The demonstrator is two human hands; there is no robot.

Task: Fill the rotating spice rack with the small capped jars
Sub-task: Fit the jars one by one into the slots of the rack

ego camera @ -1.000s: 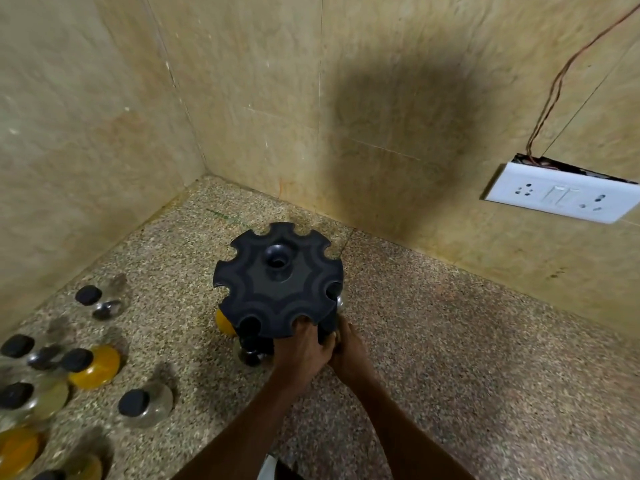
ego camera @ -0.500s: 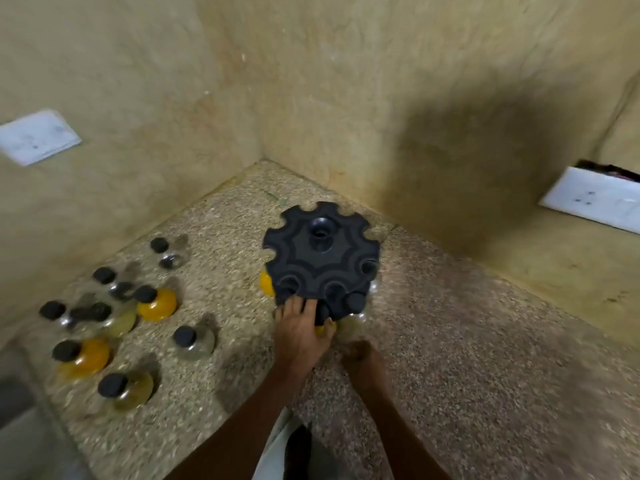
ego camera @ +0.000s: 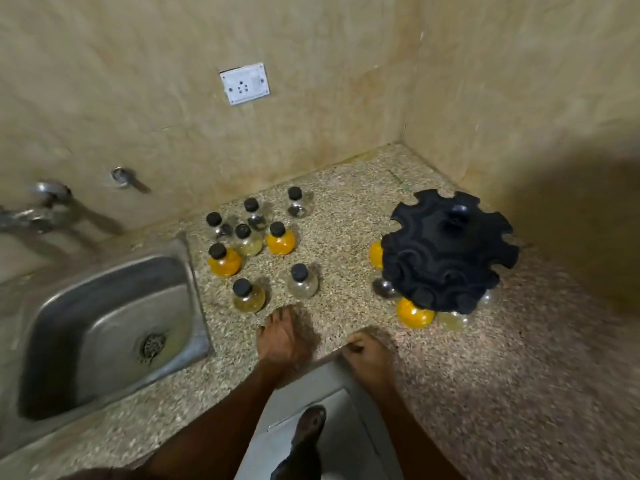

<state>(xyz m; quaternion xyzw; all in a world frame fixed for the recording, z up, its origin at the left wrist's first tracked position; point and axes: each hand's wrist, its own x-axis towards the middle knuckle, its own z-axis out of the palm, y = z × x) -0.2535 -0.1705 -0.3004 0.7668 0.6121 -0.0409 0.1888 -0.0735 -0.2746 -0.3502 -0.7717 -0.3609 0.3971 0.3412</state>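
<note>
Eight black-capped jars [ego camera: 299, 285] (some orange), black notched rack [ego camera: 446, 251], left hand [ego camera: 284, 341] fingers spread, right hand [ego camera: 369, 358] curled empty.

no text, label, brand, number or sign can be read anywhere in this view. the jars [ego camera: 258, 247] show plain black caps and clear glass with no printed labels. the rack [ego camera: 446, 251] is plain black, with no marking that can be made out. the socket plate [ego camera: 245, 83] on the wall is white with pin holes only, and any lettering on it is too small and blurred to tell. the sink [ego camera: 52, 306] shows no stamp or brand.
</note>
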